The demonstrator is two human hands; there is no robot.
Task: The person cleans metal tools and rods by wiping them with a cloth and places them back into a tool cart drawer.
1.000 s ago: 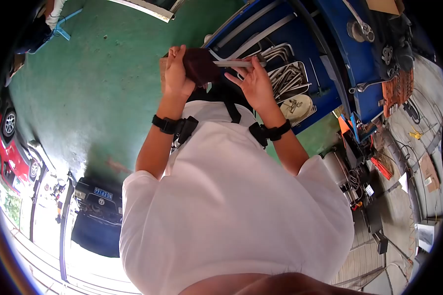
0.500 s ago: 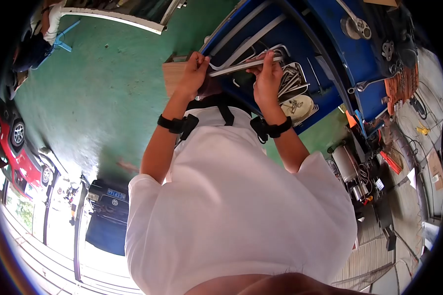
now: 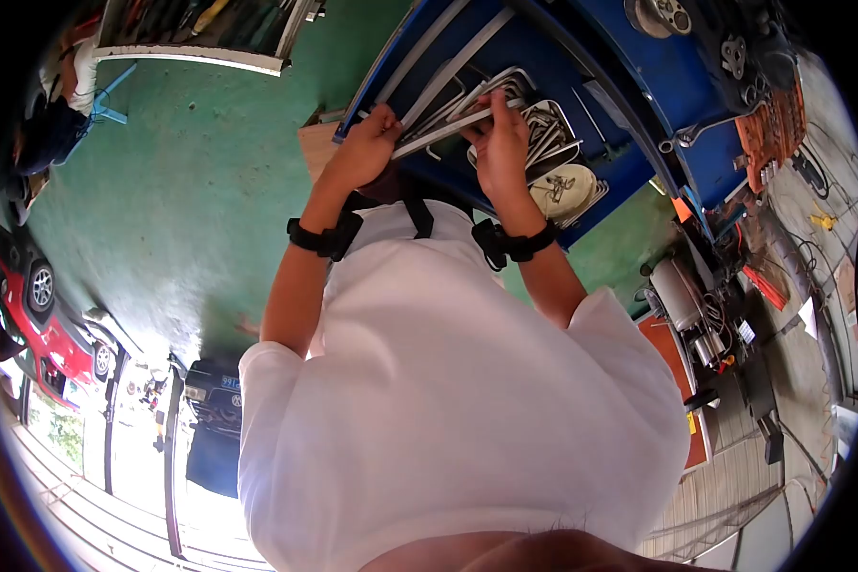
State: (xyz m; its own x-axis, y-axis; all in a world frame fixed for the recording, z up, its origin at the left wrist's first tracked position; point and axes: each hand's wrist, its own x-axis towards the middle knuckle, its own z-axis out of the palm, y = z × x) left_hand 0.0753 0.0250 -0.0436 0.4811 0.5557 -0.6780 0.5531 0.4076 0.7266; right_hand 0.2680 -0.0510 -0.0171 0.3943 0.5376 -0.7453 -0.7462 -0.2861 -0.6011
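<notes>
My right hand [image 3: 502, 153] grips a long, flat silver metal bar [image 3: 443, 132] between thumb and fingers, above an open blue drawer. The bar slants down to the left, its lower end beside my left hand [image 3: 364, 151]. The left fingers are curled closed near the drawer's edge; what they pinch is too small to tell. Below the left wrist, a dark red object [image 3: 381, 185] is partly hidden. Bent metal rods [image 3: 545, 132] fill a tray in the drawer, near a round pale dish [image 3: 563, 189] holding small metal pieces.
Long metal strips [image 3: 464, 52] lie in the drawer. Wrenches [image 3: 710, 126] and an orange socket holder [image 3: 770, 143] are at the upper right. A wooden box [image 3: 316, 150] stands left of the drawer. Another person [image 3: 55, 124] is at the far upper left, beyond the green floor.
The left hand has moved away from the dark red object, which now sits lower and mostly hidden. The bar has tilted and shifted over the drawer, with the right hand's fingers closed round it.
</notes>
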